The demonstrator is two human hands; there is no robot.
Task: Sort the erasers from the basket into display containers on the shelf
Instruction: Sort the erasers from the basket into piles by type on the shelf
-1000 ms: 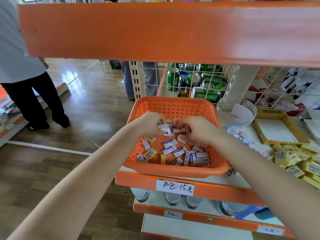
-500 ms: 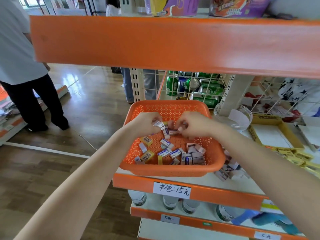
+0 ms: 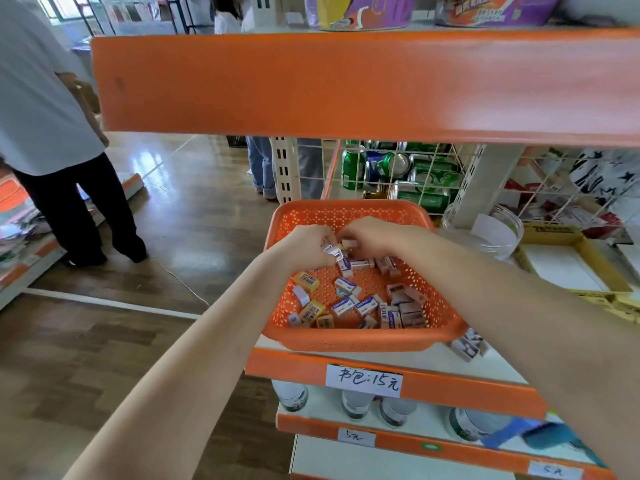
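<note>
1. Orange perforated plastic basket (image 3: 346, 341) sits at the front edge of the white shelf (image 3: 491, 367), above a handwritten white price label (image 3: 363, 380).
2. Small rectangular paper-sleeved erasers (image 3: 367, 304) lie loose on the basket floor. Yellow sleeves are to the left, blue-and-white in the middle, pinkish-brown to the right.
3. Left hand (image 3: 306, 245) is over the far half of the basket, its fingers curled round a few white-sleeved erasers (image 3: 333, 251).
4. Right hand (image 3: 372, 237) is just beside the left hand. Its fingers are curled, and a pale eraser (image 3: 349, 243) looks pinched at the tips.
5. Clear round plastic container (image 3: 498, 237) stands on the shelf to the right of the basket and further back. An open yellow cardboard tray (image 3: 588, 258), white inside, is further right.
6. A few stray boxed erasers (image 3: 467, 344) lie on the shelf, just beside the basket's right front corner.
7. Green drink cans (image 3: 426, 199) are piled behind a white wire grid at the back.
8. A bystander in a white top and dark trousers (image 3: 69, 188) stands on the wooden floor at left.
</note>
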